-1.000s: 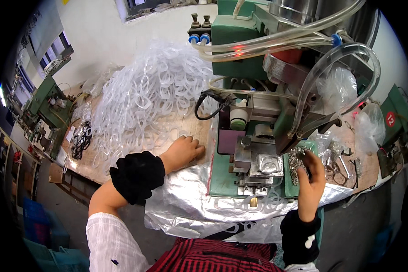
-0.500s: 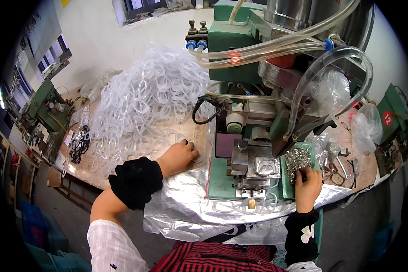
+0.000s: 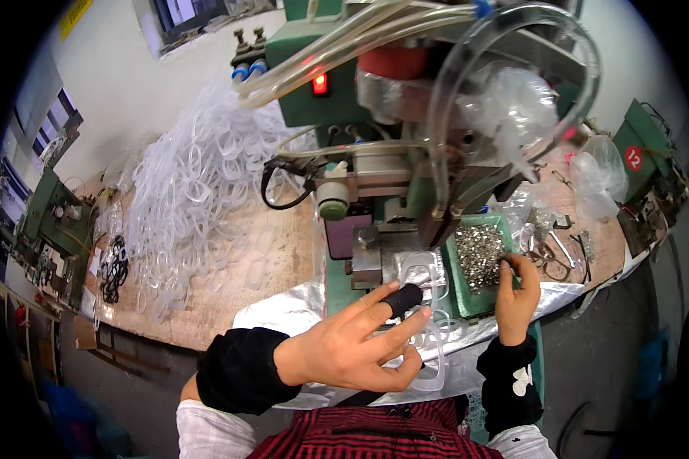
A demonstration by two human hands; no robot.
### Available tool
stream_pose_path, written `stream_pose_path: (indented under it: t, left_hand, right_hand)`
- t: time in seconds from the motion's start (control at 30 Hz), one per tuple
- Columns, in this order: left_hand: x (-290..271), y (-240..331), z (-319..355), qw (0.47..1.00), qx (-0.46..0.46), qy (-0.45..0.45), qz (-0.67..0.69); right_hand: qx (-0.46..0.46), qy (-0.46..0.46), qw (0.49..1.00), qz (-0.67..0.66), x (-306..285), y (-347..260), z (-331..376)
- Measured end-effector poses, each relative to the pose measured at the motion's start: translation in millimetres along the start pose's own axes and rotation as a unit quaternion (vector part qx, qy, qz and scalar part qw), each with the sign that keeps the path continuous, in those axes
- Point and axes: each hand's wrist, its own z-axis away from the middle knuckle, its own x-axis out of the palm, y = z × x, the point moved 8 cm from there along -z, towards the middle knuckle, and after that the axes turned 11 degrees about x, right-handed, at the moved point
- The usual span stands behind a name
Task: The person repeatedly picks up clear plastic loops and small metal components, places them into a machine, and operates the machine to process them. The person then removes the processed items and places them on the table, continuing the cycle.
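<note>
My left hand is in front of the press, palm down, with a black finger cover on one finger. It grips a clear plastic eyeglass frame, held upright at the metal fixture; the fingers partly hide it. At the right, my right hand is at the edge of a green tray full of small shiny metal parts. Its thumb and fingertips are pinched together; whatever is between them is too small to make out.
A tall heap of clear eyeglass frames covers the table's back left. The green press and its clear hoses stand over the middle. Pliers and other hand tools lie right of the tray, near plastic bags. Dark frames lie far left.
My left hand has moved right from the table by the heap to the press, now with a clear frame in it. My right hand stays at the tray. The view has shifted.
</note>
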Motion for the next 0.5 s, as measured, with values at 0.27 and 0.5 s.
stream_pose_path:
  t: [0.27,0.5]
  left_hand:
    - [1,-7,-12,0.999,0.03,-0.027,-0.005]
    - [-3,-9,-11,1.0,0.019,-0.009,0.007]
  right_hand:
    - [0.079,-0.037,0.989,-0.116,4,9,-30]
    - [-0.125,-0.074,0.986,0.08,37,-31,-10]
